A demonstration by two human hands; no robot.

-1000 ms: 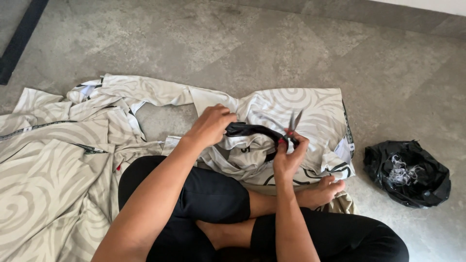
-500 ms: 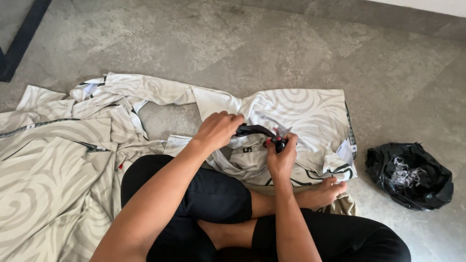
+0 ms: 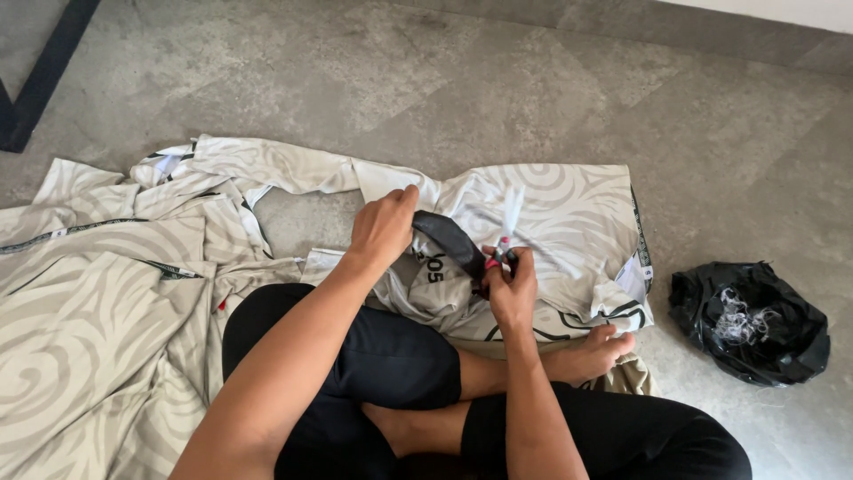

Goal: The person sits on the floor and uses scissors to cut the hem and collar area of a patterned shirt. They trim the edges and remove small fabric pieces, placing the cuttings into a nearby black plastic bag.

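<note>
While a cream garment with a grey swirl print lies spread over the stone floor, its black collar band is stretched between the two hands, just above the crossed legs. The left hand is closed on the band's upper end; the right hand is clamped around a small pair of snips, the blades pointing up and away, beside the band's lower end. Further patterned pieces are heaped out to the left of the left hand, and a black plastic bag holding pale thread scraps is set well to the right of the right hand. A risk can be judged here: with the blades held so near the taut band and the fingertips, fabric could be nicked or a finger caught if the tension slips.
</note>
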